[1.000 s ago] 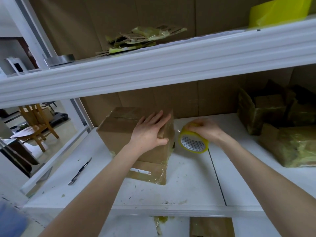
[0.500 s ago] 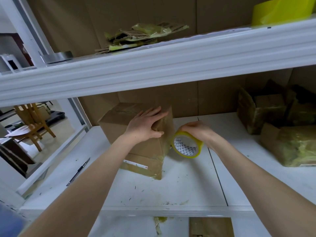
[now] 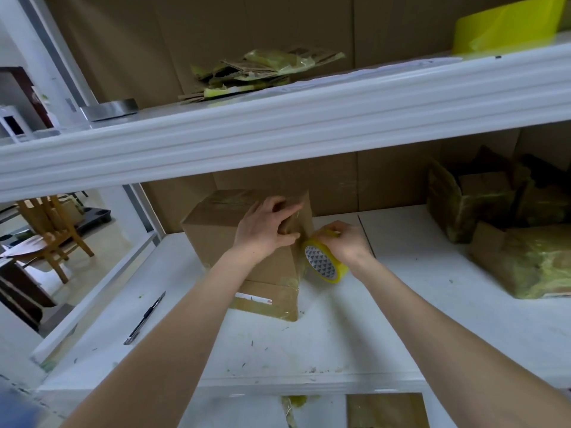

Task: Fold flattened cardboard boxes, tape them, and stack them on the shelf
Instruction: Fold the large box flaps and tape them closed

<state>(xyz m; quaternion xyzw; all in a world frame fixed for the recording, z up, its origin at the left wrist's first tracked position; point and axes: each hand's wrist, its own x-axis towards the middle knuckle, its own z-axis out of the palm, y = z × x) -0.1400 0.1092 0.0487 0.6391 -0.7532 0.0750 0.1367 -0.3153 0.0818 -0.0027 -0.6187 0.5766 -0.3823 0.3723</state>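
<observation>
Left hand (image 3: 265, 230): fingers bent over the upper right corner of the cardboard box (image 3: 216, 239); thumb lies across the near face; it grips the box there
Right hand (image 3: 347, 242): closed round the top of the yellow tape roll (image 3: 324, 264); fingers curl over its rim
Tape roll: on edge, tilted, touching the box's right side; patterned core faces the camera
Box: folded up, standing toward the back left of the lower shelf (image 3: 340, 350); glossy tape and a white label strip on its lower front
Hard to make out: whether a strip runs from roll to box; the right fingertips are hidden behind the roll
Around: slim dark tool (image 3: 145, 318) near the shelf's left front edge; tape-wrapped old boxes (image 3: 531, 261) at the right back corner, cut off by the frame
Upper shelf (image 3: 309, 118): carries cardboard scraps (image 3: 256, 72), a grey roll (image 3: 108, 108), a yellow sheet (image 3: 506, 26); its front beam crosses the view just above the box
</observation>
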